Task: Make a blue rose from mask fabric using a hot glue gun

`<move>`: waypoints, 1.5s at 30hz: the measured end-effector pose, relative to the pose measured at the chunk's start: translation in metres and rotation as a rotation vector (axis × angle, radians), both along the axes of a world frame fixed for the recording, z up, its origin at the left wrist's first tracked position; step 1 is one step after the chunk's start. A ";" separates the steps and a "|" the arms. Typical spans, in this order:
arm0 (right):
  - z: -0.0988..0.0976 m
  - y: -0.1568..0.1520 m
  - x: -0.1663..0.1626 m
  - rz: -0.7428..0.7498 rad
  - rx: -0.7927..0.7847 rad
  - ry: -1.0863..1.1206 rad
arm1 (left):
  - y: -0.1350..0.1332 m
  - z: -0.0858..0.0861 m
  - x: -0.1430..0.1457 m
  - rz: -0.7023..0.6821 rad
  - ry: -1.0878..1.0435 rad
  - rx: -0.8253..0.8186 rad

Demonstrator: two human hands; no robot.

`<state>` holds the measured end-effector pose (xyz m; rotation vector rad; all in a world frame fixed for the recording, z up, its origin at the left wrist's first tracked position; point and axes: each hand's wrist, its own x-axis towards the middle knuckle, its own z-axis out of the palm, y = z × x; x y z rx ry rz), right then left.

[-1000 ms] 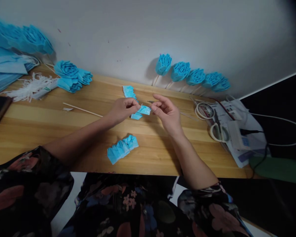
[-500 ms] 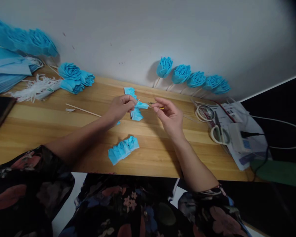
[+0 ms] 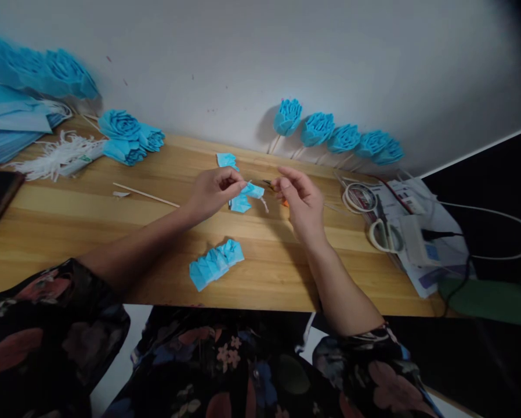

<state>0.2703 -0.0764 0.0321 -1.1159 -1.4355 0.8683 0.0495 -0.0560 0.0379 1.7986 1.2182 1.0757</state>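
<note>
Since the earlier frame, right hand [image 3: 299, 200] has let go of the blue paper piece [image 3: 247, 196], fingers loosely curled at its 3 o'clock. Left hand [image 3: 212, 191] pinches the piece above the table [image 3: 90, 226]. No writing is legible.

head cam | looks forward and down | close over wooden table [image 3: 69, 215] | faces wall [image 3: 243, 52]

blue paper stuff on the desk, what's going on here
A person sits at a wooden desk. The left hand pinches a small folded blue paper piece, and the right hand is close beside it, fingers curled, perhaps on a thin stick. A pleated blue strip lies nearer the body. Finished blue paper flowers lean against the wall, scissors to the right.
</note>
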 end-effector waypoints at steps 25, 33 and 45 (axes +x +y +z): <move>-0.001 -0.002 -0.008 0.313 -0.175 -0.156 | -0.006 -0.007 0.003 -0.111 0.044 0.121; 0.002 0.000 -0.007 0.097 -0.105 -0.073 | -0.010 -0.003 0.005 -0.058 -0.021 0.188; 0.003 -0.006 -0.014 0.052 -0.039 -0.089 | -0.014 0.000 0.010 -0.138 0.155 0.212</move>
